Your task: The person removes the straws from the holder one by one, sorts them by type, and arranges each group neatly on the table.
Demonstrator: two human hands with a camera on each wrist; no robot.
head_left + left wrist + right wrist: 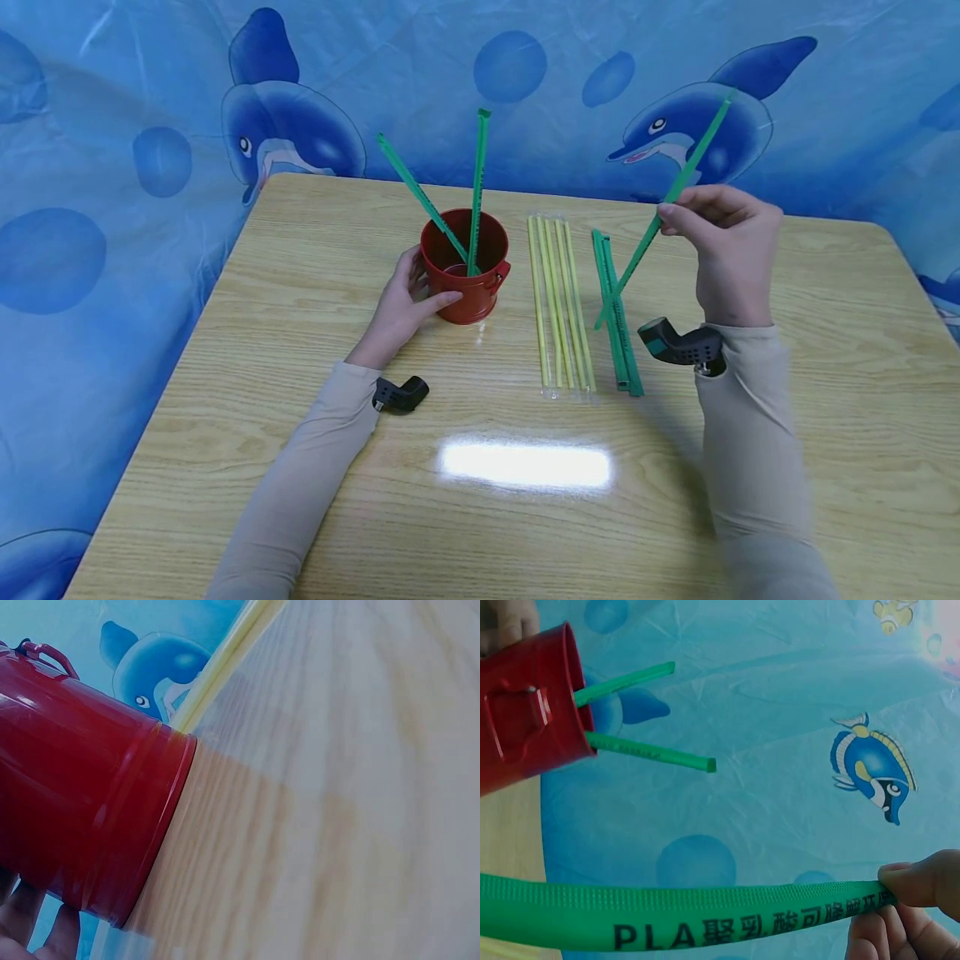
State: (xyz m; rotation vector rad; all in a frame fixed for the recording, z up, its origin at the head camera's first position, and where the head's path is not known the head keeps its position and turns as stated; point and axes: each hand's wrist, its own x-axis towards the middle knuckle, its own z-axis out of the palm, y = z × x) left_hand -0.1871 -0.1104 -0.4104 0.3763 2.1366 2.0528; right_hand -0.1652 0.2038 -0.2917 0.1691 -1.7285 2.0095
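A red metal bucket [467, 298] stands on the table with two green-wrapped straws [480, 187] leaning out of its mouth. My left hand [401, 304] holds the bucket's left side, thumb across its front and fingers around the back. Over to the right, my right hand [731, 242] pinches another green-wrapped straw [667, 915] between thumb and fingertips. That straw slants above the table, its wrapper printed with "PLA" and Chinese characters. Below its lower end lie a few more green-wrapped straws [622, 333].
Several yellow straws [558, 308] in clear wrappers lie side by side between the bucket and the green ones. A blue dolphin-print sheet [420, 67] hangs behind the wooden table [525, 542]. Each wrist wears a small black camera [678, 343].
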